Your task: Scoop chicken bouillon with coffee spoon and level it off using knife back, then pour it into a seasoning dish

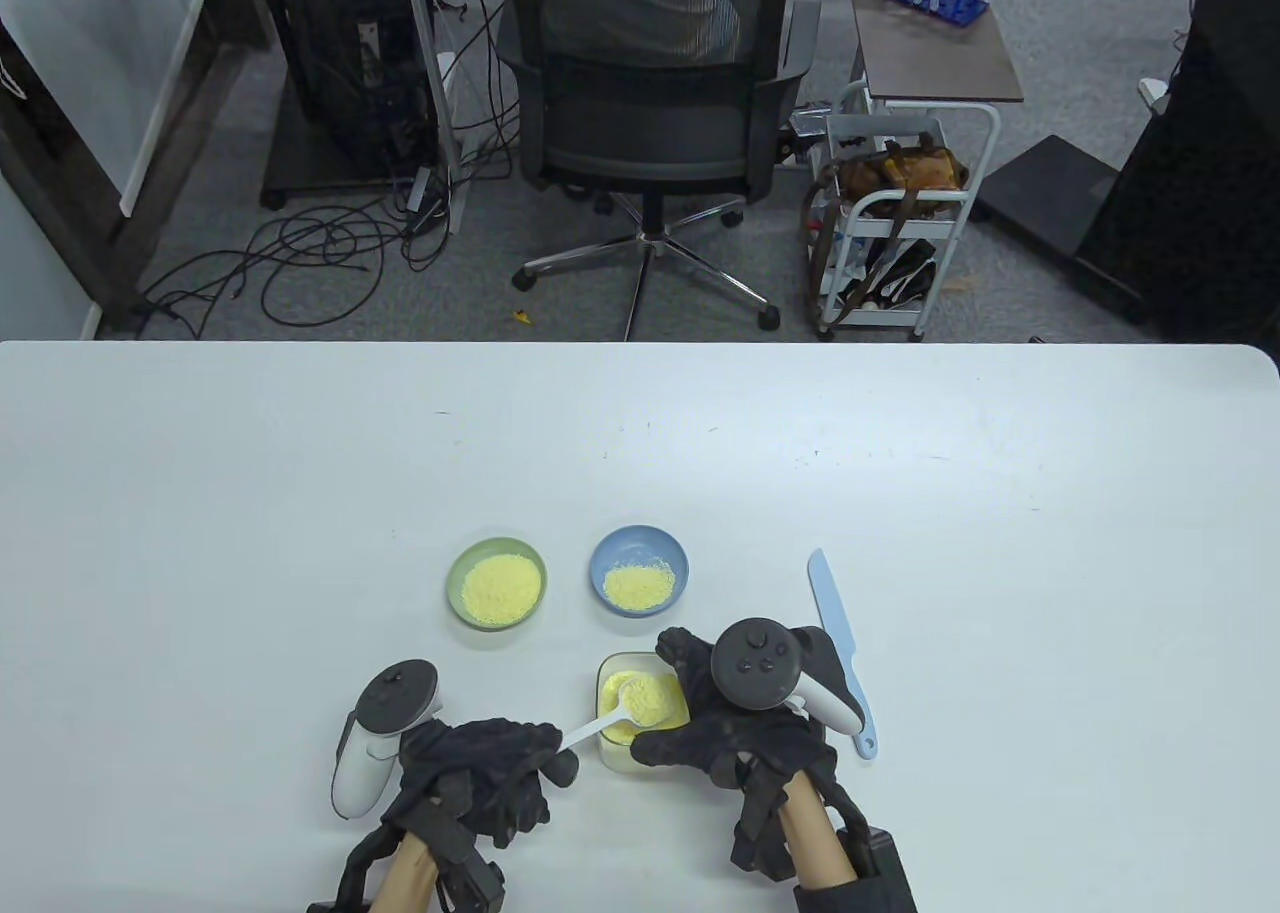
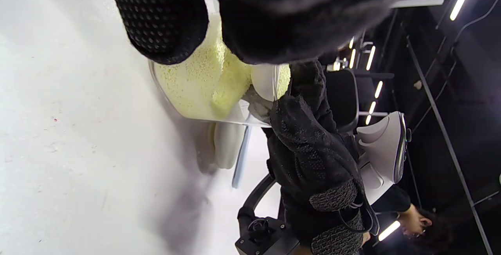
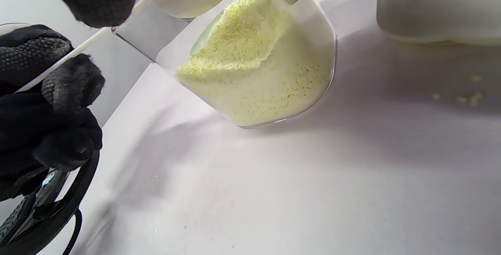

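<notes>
A clear container (image 1: 612, 748) of yellow chicken bouillon (image 3: 250, 71) stands near the table's front, tilted. My right hand (image 1: 690, 713) grips it, fingers curled round its right side. My left hand (image 1: 520, 758) pinches the handle of a white coffee spoon (image 1: 610, 718); its bowl, heaped with bouillon (image 1: 650, 698), sits over the container's mouth. Behind are a green dish (image 1: 497, 583) and a blue seasoning dish (image 1: 639, 570), each holding bouillon. A light blue knife (image 1: 840, 643) lies flat on the table to the right of my right hand, untouched.
The white table (image 1: 300, 473) stretches wide around the dishes. A few spilled grains (image 3: 465, 98) lie near the container. Beyond the far edge stand an office chair (image 1: 650, 103) and a small cart (image 1: 890, 223).
</notes>
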`<state>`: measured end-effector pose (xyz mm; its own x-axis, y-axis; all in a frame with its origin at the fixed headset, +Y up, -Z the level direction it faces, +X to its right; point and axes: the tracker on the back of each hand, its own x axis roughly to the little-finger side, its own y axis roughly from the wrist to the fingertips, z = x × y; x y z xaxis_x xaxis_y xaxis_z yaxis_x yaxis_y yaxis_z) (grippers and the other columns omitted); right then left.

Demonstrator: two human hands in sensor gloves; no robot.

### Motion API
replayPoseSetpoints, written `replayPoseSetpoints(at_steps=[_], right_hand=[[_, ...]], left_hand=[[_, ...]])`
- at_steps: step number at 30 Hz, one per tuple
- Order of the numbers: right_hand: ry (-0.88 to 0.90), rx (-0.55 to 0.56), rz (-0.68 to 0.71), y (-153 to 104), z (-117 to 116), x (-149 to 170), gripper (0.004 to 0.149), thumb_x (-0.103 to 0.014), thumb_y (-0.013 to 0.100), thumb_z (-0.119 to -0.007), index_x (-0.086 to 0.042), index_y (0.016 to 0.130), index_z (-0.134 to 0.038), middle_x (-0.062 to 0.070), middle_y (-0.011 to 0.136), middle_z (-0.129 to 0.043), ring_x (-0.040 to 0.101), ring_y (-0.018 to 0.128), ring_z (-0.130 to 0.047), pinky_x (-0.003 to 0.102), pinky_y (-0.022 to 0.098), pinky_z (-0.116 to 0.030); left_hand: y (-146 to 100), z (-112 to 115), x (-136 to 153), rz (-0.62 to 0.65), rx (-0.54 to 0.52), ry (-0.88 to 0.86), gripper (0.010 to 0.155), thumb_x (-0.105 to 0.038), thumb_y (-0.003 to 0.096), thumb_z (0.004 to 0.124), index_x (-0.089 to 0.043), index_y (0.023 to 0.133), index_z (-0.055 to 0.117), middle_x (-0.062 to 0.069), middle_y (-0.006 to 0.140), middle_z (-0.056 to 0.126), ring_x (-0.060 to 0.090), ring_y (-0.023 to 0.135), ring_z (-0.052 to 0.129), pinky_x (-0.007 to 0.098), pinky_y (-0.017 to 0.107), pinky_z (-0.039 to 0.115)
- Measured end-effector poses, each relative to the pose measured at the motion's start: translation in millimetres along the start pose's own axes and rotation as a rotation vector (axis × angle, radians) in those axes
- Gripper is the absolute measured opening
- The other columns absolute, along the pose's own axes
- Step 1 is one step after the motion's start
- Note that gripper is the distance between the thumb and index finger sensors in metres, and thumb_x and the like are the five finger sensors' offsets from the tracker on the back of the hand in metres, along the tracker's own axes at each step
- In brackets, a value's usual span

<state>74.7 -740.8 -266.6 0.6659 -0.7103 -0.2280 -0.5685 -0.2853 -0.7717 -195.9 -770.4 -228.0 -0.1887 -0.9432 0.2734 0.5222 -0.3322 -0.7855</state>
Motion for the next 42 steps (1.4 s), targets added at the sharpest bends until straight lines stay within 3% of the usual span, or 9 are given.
replayPoseSetpoints(at_steps=[5,9,13,15,19,23,31,42], right_hand=[[-0.043,-0.036,0.068,-10,4,1,0.100,-0.046,0.049,-0.077,-0.008,0.098,0.001,0.027,0.104,0.005,0.056,0.099,-0.022,0.074,0.066,-0.011],[-0.049,0.054,0.040,-33,23,12,0.097,-0.044,0.049,-0.078,-0.009,0.100,-0.003,0.027,0.105,0.003,0.056,0.098,-0.023,0.074,0.066,-0.010],[-0.219,0.306,-0.276,-71,53,43,0.084,-0.038,0.049,-0.077,-0.007,0.103,-0.020,0.029,0.108,-0.016,0.056,0.096,-0.034,0.073,0.067,-0.013],[-0.257,0.381,-0.402,-83,58,57,0.077,-0.035,0.049,-0.077,-0.005,0.103,-0.030,0.030,0.107,-0.028,0.055,0.094,-0.041,0.073,0.068,-0.016],[-0.295,0.382,-0.605,-97,57,90,0.063,-0.033,0.050,-0.075,-0.003,0.099,-0.050,0.029,0.100,-0.054,0.052,0.082,-0.060,0.072,0.069,-0.022],[-0.332,0.425,-0.661,-88,54,104,0.058,-0.035,0.049,-0.074,-0.003,0.094,-0.059,0.027,0.091,-0.066,0.047,0.071,-0.071,0.072,0.068,-0.030],[-0.433,0.397,-0.791,-55,53,109,0.056,-0.040,0.046,-0.077,-0.002,0.085,-0.066,0.023,0.075,-0.074,0.041,0.055,-0.076,0.070,0.067,-0.036],[-0.317,0.273,-0.855,-41,61,113,0.055,-0.037,0.044,-0.080,0.000,0.081,-0.065,0.024,0.068,-0.074,0.041,0.051,-0.074,0.072,0.068,-0.034]], left_hand=[[-3,2,-3,0.017,-0.001,0.022,0.048,-0.036,0.0519,0.071,0.008,0.064,0.086,-0.001,0.013,0.099,0.000,-0.009,0.089,0.030,0.035,0.085],[-5,3,-4,0.033,-0.004,0.025,0.048,-0.036,0.0519,0.071,0.008,0.064,0.086,0.000,0.013,0.099,0.000,-0.009,0.089,0.030,0.035,0.085],[-7,2,-5,0.053,-0.011,0.015,0.048,-0.036,0.0521,0.071,0.007,0.064,0.086,0.000,0.013,0.099,0.000,-0.009,0.089,0.031,0.035,0.085],[-8,1,-5,0.059,-0.020,0.008,0.048,-0.036,0.0519,0.071,0.007,0.065,0.086,0.000,0.014,0.099,0.000,-0.009,0.089,0.031,0.035,0.085],[-7,-1,-4,0.061,-0.030,0.002,0.048,-0.036,0.0521,0.071,0.007,0.065,0.086,0.000,0.014,0.099,0.000,-0.009,0.089,0.031,0.035,0.085],[-7,1,-4,0.064,-0.018,-0.001,0.048,-0.036,0.0520,0.071,0.007,0.065,0.086,0.000,0.014,0.099,0.000,-0.009,0.089,0.031,0.035,0.085],[-7,2,-4,0.066,-0.017,-0.001,0.048,-0.036,0.0522,0.070,0.007,0.065,0.086,0.000,0.014,0.099,0.000,-0.009,0.089,0.031,0.035,0.085],[-7,2,-3,0.068,-0.015,0.006,0.048,-0.036,0.0522,0.070,0.008,0.065,0.085,0.000,0.014,0.099,0.001,-0.009,0.090,0.031,0.035,0.085]])
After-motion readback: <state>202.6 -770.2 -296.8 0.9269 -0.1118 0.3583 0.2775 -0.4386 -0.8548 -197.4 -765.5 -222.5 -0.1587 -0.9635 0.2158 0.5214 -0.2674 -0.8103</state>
